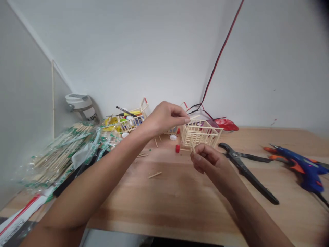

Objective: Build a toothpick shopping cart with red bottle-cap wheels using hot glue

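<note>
My left hand reaches over the far side of a small basket built of thin wooden sticks. Its thumb and fingers are pinched together. A pale stick end shows by the fingertips, but I cannot tell whether it is held or part of the basket. In front of the basket, my right hand is closed on a short wooden stick, which points up toward the basket's near side. A red bottle cap stands on the table just left of the basket. Loose stick pieces lie nearer to me.
Black pliers and a blue glue gun lie on the right. Bagged wooden sticks cover the left, with a lidded canister behind. A second stick-built cart holds colourful items. Red-black wires hang down the wall.
</note>
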`<state>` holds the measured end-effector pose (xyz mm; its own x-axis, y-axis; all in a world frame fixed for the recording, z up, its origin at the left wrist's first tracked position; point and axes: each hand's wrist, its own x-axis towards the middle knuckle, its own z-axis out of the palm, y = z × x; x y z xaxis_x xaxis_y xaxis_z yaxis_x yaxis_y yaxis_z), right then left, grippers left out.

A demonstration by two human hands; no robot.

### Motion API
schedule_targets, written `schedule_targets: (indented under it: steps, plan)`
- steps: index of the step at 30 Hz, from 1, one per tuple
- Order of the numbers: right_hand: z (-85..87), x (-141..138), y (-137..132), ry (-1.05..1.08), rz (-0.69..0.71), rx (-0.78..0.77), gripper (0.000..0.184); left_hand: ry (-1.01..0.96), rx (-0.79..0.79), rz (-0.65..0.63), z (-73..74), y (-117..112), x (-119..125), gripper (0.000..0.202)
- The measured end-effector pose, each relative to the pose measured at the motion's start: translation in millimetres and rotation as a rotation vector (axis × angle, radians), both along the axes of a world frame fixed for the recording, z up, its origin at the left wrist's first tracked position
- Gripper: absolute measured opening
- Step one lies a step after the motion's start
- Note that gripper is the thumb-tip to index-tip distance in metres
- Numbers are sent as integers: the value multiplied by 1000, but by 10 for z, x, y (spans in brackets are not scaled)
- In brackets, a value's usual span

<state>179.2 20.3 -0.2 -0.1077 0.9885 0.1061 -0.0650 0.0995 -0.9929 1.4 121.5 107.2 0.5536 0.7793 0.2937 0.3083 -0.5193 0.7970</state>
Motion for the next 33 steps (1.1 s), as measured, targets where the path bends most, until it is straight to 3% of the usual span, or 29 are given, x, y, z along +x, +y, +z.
schedule_targets:
  steps: [5,10,20,33]
  plan:
    - [30,7,-1,10,43,33,29,209,167,-119,137,201,440,8]
    - [65,26,-29,29,77,86,23,299,108,-192,148,259,671,8]
    - [124,49,-87,69,95,119,21,359,21,-257,117,353,831,10]
    - [146,37,-95,35,103,109,22,337,33,-217,81,325,863,8]
